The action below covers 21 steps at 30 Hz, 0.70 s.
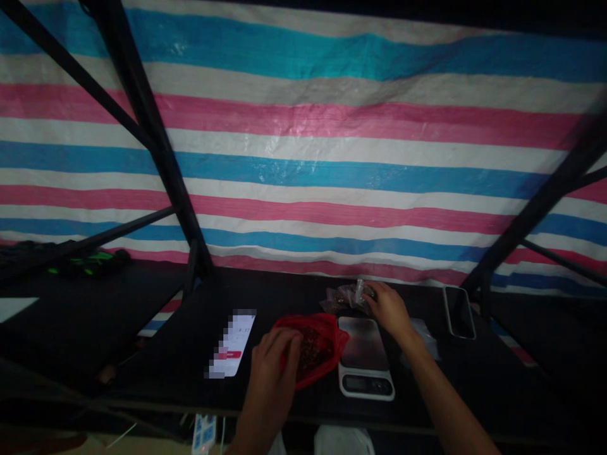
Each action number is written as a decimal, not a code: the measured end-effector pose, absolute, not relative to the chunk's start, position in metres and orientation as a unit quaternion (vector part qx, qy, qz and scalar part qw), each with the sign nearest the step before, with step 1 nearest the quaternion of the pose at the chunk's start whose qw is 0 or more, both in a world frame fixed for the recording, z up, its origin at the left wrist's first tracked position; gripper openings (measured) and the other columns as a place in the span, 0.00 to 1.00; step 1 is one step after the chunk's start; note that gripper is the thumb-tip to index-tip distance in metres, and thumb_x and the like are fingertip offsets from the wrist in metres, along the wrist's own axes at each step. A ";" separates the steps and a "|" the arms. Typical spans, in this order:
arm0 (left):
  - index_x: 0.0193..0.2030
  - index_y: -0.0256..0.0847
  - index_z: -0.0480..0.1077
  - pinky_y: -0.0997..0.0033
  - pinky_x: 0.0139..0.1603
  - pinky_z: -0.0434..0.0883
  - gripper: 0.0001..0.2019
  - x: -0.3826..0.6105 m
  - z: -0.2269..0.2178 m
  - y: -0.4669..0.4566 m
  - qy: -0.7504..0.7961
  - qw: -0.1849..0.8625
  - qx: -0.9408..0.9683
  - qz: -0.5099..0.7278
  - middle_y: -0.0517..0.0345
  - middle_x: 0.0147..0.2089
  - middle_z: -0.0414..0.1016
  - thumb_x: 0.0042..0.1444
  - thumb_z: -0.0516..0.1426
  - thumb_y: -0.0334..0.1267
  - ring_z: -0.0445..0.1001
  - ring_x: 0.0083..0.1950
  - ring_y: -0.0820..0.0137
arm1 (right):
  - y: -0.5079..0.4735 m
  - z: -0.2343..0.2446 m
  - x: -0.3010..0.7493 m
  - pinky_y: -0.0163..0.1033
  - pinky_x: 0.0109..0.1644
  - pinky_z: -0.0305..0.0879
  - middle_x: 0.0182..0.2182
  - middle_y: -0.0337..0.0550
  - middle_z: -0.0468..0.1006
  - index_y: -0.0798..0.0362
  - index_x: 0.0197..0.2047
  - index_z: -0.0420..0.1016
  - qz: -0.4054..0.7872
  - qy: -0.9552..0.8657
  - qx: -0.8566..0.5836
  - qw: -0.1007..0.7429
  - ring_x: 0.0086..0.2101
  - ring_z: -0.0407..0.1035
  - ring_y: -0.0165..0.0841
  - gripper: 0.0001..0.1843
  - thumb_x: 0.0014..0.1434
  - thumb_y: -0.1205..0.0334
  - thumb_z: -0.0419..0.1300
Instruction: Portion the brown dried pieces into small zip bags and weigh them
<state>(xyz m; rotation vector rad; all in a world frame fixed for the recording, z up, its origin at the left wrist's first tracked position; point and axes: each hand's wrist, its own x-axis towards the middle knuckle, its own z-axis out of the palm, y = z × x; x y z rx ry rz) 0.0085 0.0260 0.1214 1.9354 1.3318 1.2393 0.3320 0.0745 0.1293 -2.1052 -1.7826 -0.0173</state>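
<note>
My left hand (275,357) rests at the open mouth of a red plastic bag (318,346) that holds dark small pieces, its fingers curled on the bag's edge. My right hand (389,308) reaches over the far end of a small white digital scale (365,354) and pinches a clear plastic packet (351,296) of dark contents lying behind the scale. The scale's steel platform is bare. All of this sits on a black table (190,341).
A phone with a lit screen (233,344) lies left of the red bag. A second phone (459,311) lies at the right, near clear packets (424,335). Black metal frame bars (156,145) rise in front of a striped tarpaulin (332,126). Green-black things (80,262) lie far left.
</note>
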 end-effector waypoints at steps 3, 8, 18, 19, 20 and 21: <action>0.43 0.49 0.81 0.49 0.58 0.73 0.15 0.027 0.130 0.026 0.472 0.280 0.713 0.437 0.52 0.47 0.84 0.69 0.52 0.46 0.80 0.52 0.56 | 0.078 0.130 0.331 0.42 0.59 0.68 0.56 0.52 0.83 0.51 0.61 0.79 0.002 -0.632 -0.752 0.187 0.54 0.78 0.45 0.19 0.68 0.64 0.60; 0.42 0.49 0.81 0.50 0.58 0.75 0.15 0.029 0.127 0.022 0.471 0.307 0.696 0.447 0.51 0.46 0.84 0.68 0.53 0.47 0.82 0.50 0.57 | 0.076 0.128 0.337 0.43 0.58 0.69 0.55 0.54 0.84 0.52 0.59 0.81 0.012 -0.624 -0.758 0.189 0.53 0.79 0.46 0.18 0.67 0.65 0.61; 0.39 0.48 0.81 0.57 0.51 0.79 0.16 0.024 0.132 0.018 0.462 0.328 0.689 0.452 0.51 0.43 0.84 0.68 0.54 0.49 0.82 0.47 0.59 | 0.087 0.121 0.340 0.45 0.56 0.70 0.45 0.49 0.89 0.48 0.46 0.85 0.081 -0.627 -0.753 0.183 0.50 0.82 0.46 0.13 0.60 0.70 0.65; 0.39 0.48 0.81 0.57 0.51 0.78 0.16 0.022 0.133 0.018 0.461 0.328 0.689 0.453 0.52 0.43 0.84 0.68 0.54 0.49 0.82 0.47 0.59 | 0.088 0.124 0.342 0.46 0.57 0.70 0.44 0.50 0.89 0.48 0.46 0.85 0.083 -0.627 -0.751 0.190 0.50 0.82 0.47 0.14 0.59 0.72 0.65; 0.39 0.48 0.81 0.56 0.51 0.78 0.16 0.021 0.134 0.018 0.462 0.329 0.687 0.455 0.52 0.43 0.84 0.68 0.53 0.49 0.82 0.47 0.59 | 0.088 0.127 0.342 0.47 0.57 0.70 0.44 0.50 0.89 0.48 0.46 0.85 0.086 -0.630 -0.745 0.199 0.51 0.82 0.47 0.15 0.59 0.73 0.64; 0.39 0.48 0.80 0.56 0.52 0.78 0.16 0.020 0.134 0.018 0.463 0.331 0.684 0.456 0.52 0.43 0.83 0.68 0.53 0.49 0.82 0.47 0.59 | 0.087 0.131 0.340 0.47 0.58 0.70 0.45 0.49 0.89 0.48 0.46 0.85 0.091 -0.637 -0.736 0.212 0.51 0.82 0.46 0.15 0.60 0.73 0.63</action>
